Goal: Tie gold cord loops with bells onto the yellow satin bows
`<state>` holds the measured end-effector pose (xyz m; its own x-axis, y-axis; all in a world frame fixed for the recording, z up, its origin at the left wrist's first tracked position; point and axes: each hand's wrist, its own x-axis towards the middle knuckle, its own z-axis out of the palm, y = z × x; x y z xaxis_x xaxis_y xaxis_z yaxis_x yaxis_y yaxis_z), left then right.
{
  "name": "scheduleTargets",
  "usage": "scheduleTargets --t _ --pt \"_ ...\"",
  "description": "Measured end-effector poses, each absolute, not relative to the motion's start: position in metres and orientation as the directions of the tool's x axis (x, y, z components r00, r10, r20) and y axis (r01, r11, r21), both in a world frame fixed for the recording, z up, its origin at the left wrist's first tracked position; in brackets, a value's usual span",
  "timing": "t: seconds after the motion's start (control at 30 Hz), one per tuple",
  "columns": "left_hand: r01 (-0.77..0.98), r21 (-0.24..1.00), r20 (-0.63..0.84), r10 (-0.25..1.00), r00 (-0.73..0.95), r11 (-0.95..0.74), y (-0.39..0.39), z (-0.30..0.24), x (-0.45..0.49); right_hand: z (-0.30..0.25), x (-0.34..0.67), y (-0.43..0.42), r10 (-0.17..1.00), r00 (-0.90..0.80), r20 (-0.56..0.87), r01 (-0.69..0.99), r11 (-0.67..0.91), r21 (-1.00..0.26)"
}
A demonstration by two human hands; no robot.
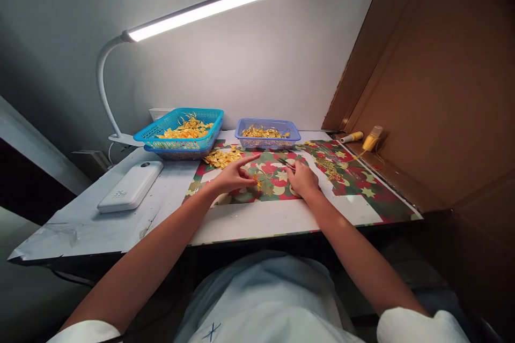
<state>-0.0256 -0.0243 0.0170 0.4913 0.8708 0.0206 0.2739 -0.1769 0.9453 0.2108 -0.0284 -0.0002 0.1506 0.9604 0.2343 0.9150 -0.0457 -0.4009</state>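
My left hand (235, 176) is over the patterned mat, index finger stretched out. Its thumb and lower fingers pinch a small gold ribbon bow (258, 184), with a thin gold loop beside it. My right hand (303, 178) is closed on dark, slim tweezers (286, 164), their tips pointing left and away from me. A gap separates the tweezers from the bow. Beyond my left hand lies a pile of yellow-gold ribbon bows (223, 157). Right of my right hand is a tangle of thin gold cord (330, 170).
A turquoise basket (177, 143) of gold bows sits stacked at the back left; a purple-blue basket (267, 142) holds gold pieces. A white power bank (131, 187) lies left, under a lamp (213, 8). Yellow thread spools (370, 140) stand right, by a cardboard wall (434, 75).
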Motion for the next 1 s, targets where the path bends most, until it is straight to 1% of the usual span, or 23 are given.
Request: scheduleTargets --t 0.07,0.1,0.17,0.2,0.23,0.27,0.3,0.33,0.37,0.4,0.43,0.47,0.5,0.53,0.57,0.7,0.77,0.87,1.0 --pt "0.265 0.955 -0.034 0.838 0.545 -0.133 -0.02 0.021 -0.035 -0.002 0.211 -0.027 0.962 0.133 0.24 0.953 -0.058 -0.297" --pt "0.253 0.959 -0.039 0.827 0.561 -0.126 -0.019 0.023 -0.038 -0.003 0.211 -0.027 0.962 0.127 0.244 0.963 -0.061 -0.262" --pt "0.218 0.965 -0.002 0.824 0.566 -0.148 -0.018 0.026 -0.043 -0.003 0.211 -0.028 0.956 0.125 0.265 0.969 -0.06 -0.24" --pt "0.197 0.965 0.038 0.832 0.554 -0.175 -0.018 0.027 -0.043 -0.002 0.21 -0.029 0.948 0.121 0.294 0.965 -0.044 -0.257" --pt "0.175 0.961 0.087 0.839 0.537 -0.212 -0.019 0.027 -0.041 -0.001 0.208 -0.03 0.936 0.114 0.334 0.954 -0.009 -0.301" --pt "0.157 0.954 0.14 0.845 0.516 -0.254 -0.021 0.027 -0.039 0.001 0.205 -0.031 0.925 0.097 0.368 0.926 0.052 -0.373" --pt "0.14 0.943 0.199 0.848 0.492 -0.303 -0.022 0.026 -0.036 0.003 0.201 -0.032 0.922 0.07 0.381 0.872 0.129 -0.472" --pt "0.131 0.924 0.261 0.845 0.466 -0.358 -0.024 0.024 -0.032 0.004 0.196 -0.033 0.931 0.038 0.362 0.784 0.197 -0.588" --pt "0.128 0.9 0.325 0.837 0.441 -0.416 -0.026 0.023 -0.029 0.006 0.191 -0.034 0.955 -0.015 0.295 0.66 0.231 -0.715" --pt "0.128 0.874 0.378 0.823 0.423 -0.468 -0.027 0.021 -0.025 0.007 0.184 -0.035 0.981 -0.08 0.179 0.521 0.194 -0.831" --pt "0.135 0.85 0.419 0.808 0.413 -0.509 -0.028 0.019 -0.022 0.008 0.178 -0.035 0.991 -0.128 0.04 0.41 0.089 -0.908" --pt "0.144 0.827 0.451 0.794 0.408 -0.544 -0.029 0.017 -0.02 0.008 0.172 -0.035 0.982 -0.175 -0.065 0.315 -0.006 -0.949" --pt "0.156 0.804 0.477 0.779 0.406 -0.574 -0.029 0.016 -0.019 0.008 0.168 -0.034 0.971 -0.205 -0.12 0.235 -0.07 -0.97" --pt "0.171 0.78 0.502 0.765 0.404 -0.602 -0.029 0.015 -0.018 0.008 0.164 -0.034 0.963 -0.221 -0.152 0.179 -0.113 -0.977" --pt "0.186 0.752 0.53 0.748 0.401 -0.633 -0.029 0.014 -0.018 0.008 0.162 -0.034 0.961 -0.228 -0.155 0.138 -0.125 -0.982" --pt "0.279 0.598 0.644 0.658 0.39 -0.751 -0.027 0.015 -0.019 0.008 0.16 -0.036 0.978 -0.197 -0.075 0.089 -0.058 -0.994" --pt "0.335 0.506 0.681 0.606 0.41 -0.795 -0.027 0.015 -0.019 0.008 0.161 -0.037 0.976 -0.213 -0.038 0.079 -0.022 -0.997" --pt "0.38 0.39 0.693 0.539 0.479 -0.839 -0.03 0.016 -0.019 0.007 0.161 -0.038 0.958 -0.285 0.001 0.059 0.018 -0.998" --pt "0.389 0.32 0.664 0.497 0.558 -0.864 -0.033 0.015 -0.018 0.005 0.161 -0.038 0.94 -0.341 0.028 0.054 0.049 -0.997"
